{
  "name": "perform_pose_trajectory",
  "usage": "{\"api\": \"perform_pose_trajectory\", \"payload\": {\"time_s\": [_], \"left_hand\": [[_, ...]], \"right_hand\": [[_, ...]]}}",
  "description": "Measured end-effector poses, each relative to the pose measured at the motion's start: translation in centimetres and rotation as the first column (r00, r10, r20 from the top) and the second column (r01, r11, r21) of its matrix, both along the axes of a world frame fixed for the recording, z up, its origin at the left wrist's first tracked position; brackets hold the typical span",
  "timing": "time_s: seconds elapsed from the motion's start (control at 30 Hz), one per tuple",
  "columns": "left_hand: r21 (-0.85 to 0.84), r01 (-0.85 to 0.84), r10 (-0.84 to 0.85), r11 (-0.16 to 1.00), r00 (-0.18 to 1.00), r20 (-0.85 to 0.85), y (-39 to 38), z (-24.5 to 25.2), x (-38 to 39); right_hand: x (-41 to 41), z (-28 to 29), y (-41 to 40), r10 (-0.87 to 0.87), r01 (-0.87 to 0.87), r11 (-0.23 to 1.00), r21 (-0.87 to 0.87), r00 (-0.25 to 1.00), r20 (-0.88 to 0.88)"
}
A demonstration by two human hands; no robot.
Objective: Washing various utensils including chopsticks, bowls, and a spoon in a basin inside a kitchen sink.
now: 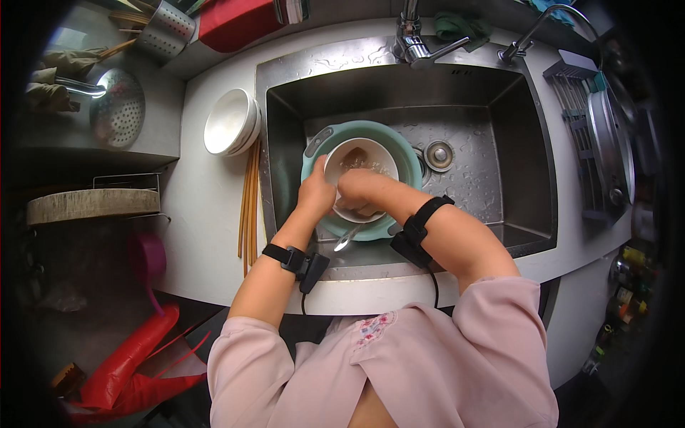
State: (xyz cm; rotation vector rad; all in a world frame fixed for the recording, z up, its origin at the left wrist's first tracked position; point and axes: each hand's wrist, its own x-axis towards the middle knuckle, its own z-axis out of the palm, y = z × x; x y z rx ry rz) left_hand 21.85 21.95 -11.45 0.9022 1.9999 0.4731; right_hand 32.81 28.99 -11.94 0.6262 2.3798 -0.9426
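A white bowl (386,155) is tilted over a mint-green plastic basin (409,144) in the steel sink. My left hand (318,188) grips the bowl's left rim, thumb upward. Inside the bowl is my right hand (359,187), its fingers bent down and partly hidden; whether they hold anything I cannot tell. Some water shows in the bowl. The handle of a spoon (348,237) sticks out over the basin's near rim. Left of the sink stand stacked white bowls (227,122), with several wooden chopsticks (249,208) lying on the counter below them.
A chrome faucet (415,48) rises behind the sink (471,123), and a drain strainer (439,155) sits right of the basin. A thin curved tap (514,52) and a dish rack (575,123) are at the right. A perforated skimmer (119,109) and a round chopping board (96,206) are at the left.
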Motion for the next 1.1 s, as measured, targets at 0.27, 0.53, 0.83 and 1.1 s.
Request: {"api": "perform_pose_trajectory", "payload": {"time_s": [0.27, 0.53, 0.83, 1.1], "left_hand": [[0.013, 0.299, -0.249, 0.954, 0.816, -0.522, 0.8, 2.2, 0.0], [0.009, 0.304, -0.254, 0.953, 0.811, -0.527, 0.5, -0.5, -1.4], [-0.257, -0.034, 0.124, 0.966, 0.932, 0.341, 1.4, 1.1, 0.1], [-0.138, -0.161, 0.201, 0.977, 0.910, 0.363, 1.2, 0.6, 0.5]], "right_hand": [[5.1, 3.9, 4.3, -0.299, 0.294, 0.953, 0.069, 0.951, 0.076], [4.7, 0.7, 4.9, -0.595, 0.582, 0.804, -0.124, 0.776, -0.209], [-1.0, -6.2, 2.9, -0.847, 0.827, 0.527, -0.196, 0.530, -0.043], [-1.2, -5.4, 1.5, -0.667, 0.510, 0.725, -0.463, 0.687, -0.289]]}}
